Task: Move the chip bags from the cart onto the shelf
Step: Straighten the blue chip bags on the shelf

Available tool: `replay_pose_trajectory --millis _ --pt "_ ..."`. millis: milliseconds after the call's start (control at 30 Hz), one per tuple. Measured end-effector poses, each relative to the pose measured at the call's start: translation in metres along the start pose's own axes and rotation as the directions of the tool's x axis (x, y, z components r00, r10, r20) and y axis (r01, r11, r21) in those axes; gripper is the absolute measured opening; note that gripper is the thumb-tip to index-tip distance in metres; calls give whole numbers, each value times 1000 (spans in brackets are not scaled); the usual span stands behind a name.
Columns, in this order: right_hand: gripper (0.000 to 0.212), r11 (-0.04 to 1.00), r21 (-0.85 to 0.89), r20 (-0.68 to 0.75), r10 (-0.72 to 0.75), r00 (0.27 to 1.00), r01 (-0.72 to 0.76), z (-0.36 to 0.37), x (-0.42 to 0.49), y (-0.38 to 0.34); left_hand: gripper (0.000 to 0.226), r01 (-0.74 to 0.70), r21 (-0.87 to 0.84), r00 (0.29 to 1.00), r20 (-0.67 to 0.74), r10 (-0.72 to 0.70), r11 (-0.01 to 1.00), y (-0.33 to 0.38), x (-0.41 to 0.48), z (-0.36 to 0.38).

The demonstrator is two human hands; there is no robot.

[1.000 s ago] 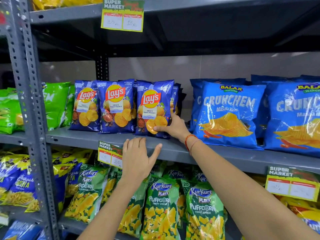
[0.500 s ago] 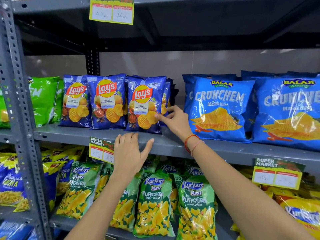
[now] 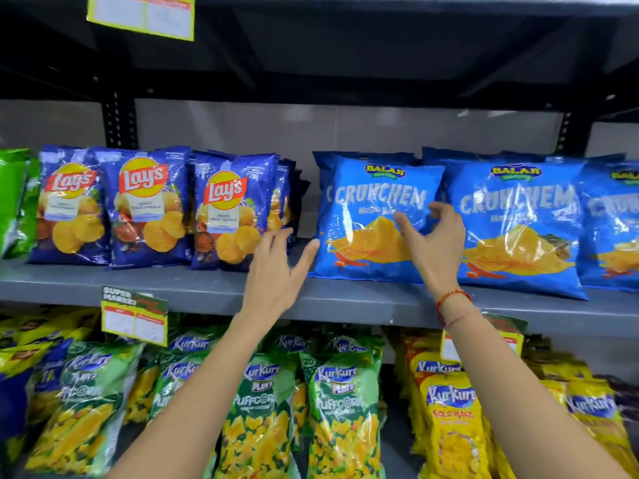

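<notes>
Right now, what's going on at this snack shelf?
A person is tidying chip bags on the grey middle shelf. Both hands are open and hold nothing. The right hand reaches across the front of the leftmost Crunchem bag, fingers spread. The left hand hovers over the gap between that bag and the Lay's bags. No cart is in view.

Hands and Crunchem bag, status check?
Both hands empty: left hand open at the gap, right hand spread on leftmost Crunchem bag. Bag upright on shelf. Nothing blocking.
</notes>
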State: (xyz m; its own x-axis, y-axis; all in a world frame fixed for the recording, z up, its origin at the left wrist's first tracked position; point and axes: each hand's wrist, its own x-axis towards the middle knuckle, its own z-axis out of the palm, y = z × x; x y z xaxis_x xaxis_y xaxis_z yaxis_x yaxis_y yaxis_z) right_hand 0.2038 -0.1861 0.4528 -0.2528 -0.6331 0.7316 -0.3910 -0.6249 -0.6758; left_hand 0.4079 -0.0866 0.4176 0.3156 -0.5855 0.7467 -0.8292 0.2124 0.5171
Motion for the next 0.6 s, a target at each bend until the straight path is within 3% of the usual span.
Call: replay_pose_trajectory --millis 100,233,367,433,600 --pt "76 992 56 129 104 986 -112 -5 4 14 74 72 -167 990 129 -50 983 12 23 23" --pt "84 911 185 348 290 891 -369 -1 16 21 90 308 -322 918 348 -191 895 27 60 41" --pt "43 805 318 502 306 809 -501 6 31 21 91 455 -478 828 538 -159 751 31 77 57" --pt "43 797 349 544 256 799 -493 11 36 23 80 442 -556 845 521 -119 704 28 81 66" --pt "48 848 390 498 133 857 -358 17 52 24 88 365 -665 919 368 -140 652 19 86 76"
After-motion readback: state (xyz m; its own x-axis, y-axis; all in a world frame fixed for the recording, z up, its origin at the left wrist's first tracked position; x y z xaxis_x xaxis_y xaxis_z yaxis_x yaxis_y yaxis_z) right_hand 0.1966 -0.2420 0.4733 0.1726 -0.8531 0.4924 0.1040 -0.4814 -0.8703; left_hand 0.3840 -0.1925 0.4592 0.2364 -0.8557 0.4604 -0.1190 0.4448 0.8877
